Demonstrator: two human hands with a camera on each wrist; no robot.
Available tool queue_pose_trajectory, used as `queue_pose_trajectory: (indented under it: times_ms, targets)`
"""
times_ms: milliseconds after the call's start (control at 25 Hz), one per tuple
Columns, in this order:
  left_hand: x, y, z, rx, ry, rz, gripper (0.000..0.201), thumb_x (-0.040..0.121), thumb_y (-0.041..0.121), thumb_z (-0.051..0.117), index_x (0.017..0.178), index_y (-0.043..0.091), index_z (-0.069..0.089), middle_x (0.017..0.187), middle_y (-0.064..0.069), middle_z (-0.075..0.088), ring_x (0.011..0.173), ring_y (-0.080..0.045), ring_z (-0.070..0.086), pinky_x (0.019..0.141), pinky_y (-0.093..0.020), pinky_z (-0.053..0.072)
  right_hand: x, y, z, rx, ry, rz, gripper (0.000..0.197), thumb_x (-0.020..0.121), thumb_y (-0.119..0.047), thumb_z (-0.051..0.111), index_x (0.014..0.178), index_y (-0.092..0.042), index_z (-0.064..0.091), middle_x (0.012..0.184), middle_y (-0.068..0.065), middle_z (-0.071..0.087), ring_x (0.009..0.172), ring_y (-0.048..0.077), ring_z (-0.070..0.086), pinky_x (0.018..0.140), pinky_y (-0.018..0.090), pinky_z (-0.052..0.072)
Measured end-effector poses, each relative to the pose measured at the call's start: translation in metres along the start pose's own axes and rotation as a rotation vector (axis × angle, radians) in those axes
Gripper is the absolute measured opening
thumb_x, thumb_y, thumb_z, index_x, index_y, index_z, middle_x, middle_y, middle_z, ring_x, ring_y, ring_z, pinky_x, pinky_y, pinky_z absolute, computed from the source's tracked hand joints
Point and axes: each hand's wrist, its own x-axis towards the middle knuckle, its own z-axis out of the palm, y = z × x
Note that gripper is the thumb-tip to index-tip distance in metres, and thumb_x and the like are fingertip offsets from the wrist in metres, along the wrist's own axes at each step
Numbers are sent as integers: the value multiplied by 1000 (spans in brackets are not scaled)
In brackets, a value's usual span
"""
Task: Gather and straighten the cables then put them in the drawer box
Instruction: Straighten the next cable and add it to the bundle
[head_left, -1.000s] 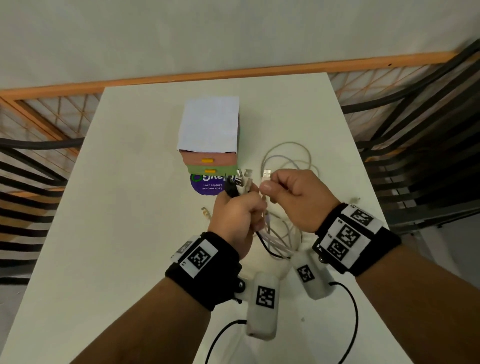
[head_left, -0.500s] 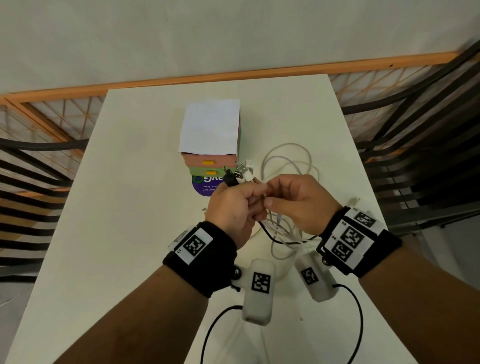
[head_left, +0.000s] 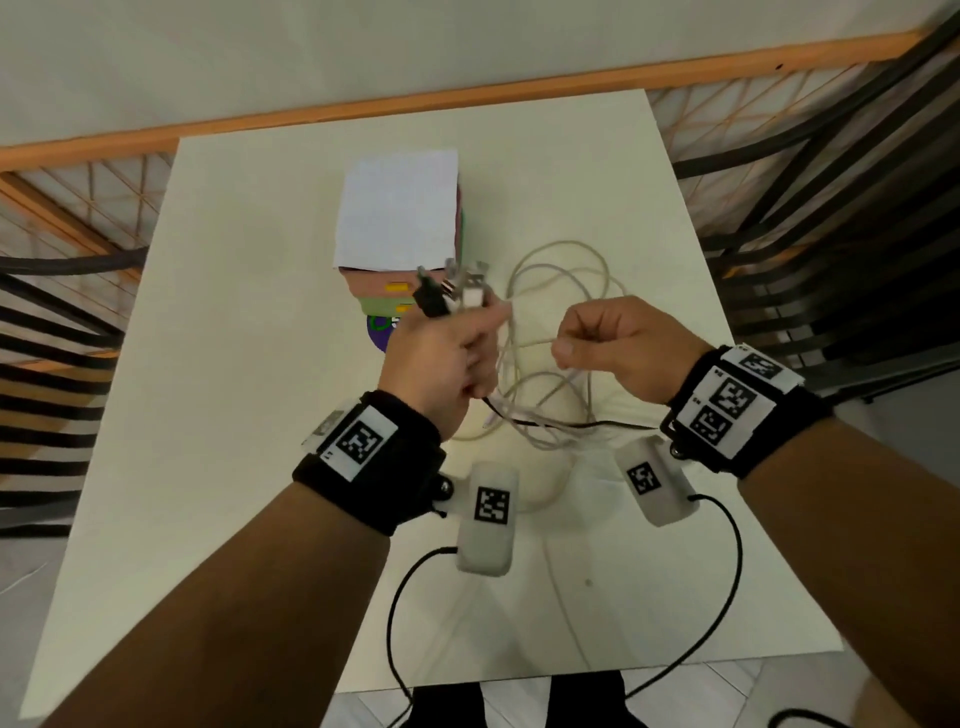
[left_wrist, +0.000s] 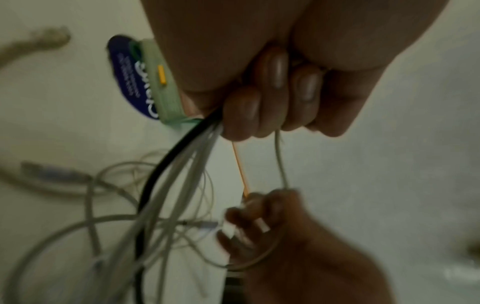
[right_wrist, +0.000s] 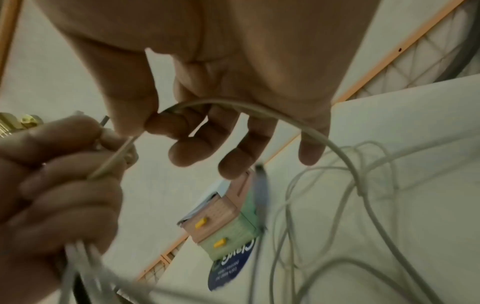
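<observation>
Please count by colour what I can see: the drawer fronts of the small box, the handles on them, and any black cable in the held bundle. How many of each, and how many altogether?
Pink drawer front: 1
Green drawer front: 1
Yellow handles: 2
Black cable: 1
Total: 5

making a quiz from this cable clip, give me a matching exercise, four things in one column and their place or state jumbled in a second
Things:
1. black cable plug
2. thin white cable strand
3. pink drawer with yellow handle
4. round purple sticker

Places or states:
A. flat on the white table, under the box
B. pinched by the right hand
C. sticking up from the left hand
D. shut, above the green drawer

Pairs: 1-C, 2-B, 3-D, 4-A
</observation>
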Motion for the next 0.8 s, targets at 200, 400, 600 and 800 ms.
queue_pose_trajectory:
  times_ms: [200,400,600,800]
  targets:
    - [8,-18,10,622,-11,275,10,87,33,71,86,25,76,80,-10,75,75,-25,67,79,-44,56,12,-17,-9,74,87,-38,22,81,-27,59,73,-8,64,53,-2,50,51,9,41,55,22,38]
    - [19,-19,27,218,160,106,13,90,30,72,81,21,67,50,9,43,37,-10,30,43,-21,28,18,-17,-5,221,33,-50,17,84,-11,50,75,-14,64,54,5,44,48,13,39,47,20,36]
    - [29,-12,25,-30,352,28,23,87,32,75,94,11,73,51,1,36,37,-13,28,40,-22,26,20,-17,2,68,32,-61,20,95,-9,56,80,-10,69,56,-1,56,53,13,48,56,25,43]
    - [21,-9,29,67,195,98,19,87,19,75,100,5,71,51,8,51,34,-6,35,38,-17,28,18,-19,5,58,29,-151,25,93,-20,52,81,-33,70,59,-3,49,55,11,43,58,27,40]
